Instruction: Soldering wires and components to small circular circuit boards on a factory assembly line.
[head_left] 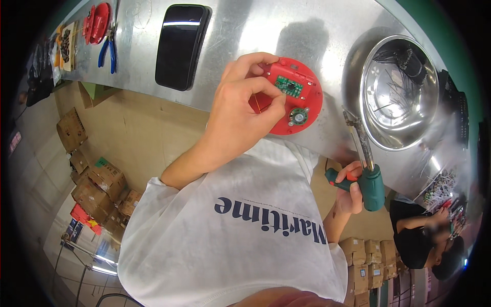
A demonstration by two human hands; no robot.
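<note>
A round red plastic shell [311,102] lies on the metal table, with a small green circuit board [289,87] and a round speaker [298,116] in it. Over its left part is my left hand [240,102], thumb and forefinger pinched together at the board's edge. A thin orange-yellow wire [258,104] shows inside the loop of these fingers and seems held at their tips; the tips hide its end. My right hand [350,190] is closed round the handle of a green soldering gun [374,192]. The gun's metal tip points up, right of the shell and apart from it.
A shiny steel bowl [364,97] holding dark thin wires stands at the right. A black phone [179,48] lies left of my left hand. Blue-handled pliers [107,53] and red plastic parts [97,23] lie far left. Another person [417,235] sits at the lower right.
</note>
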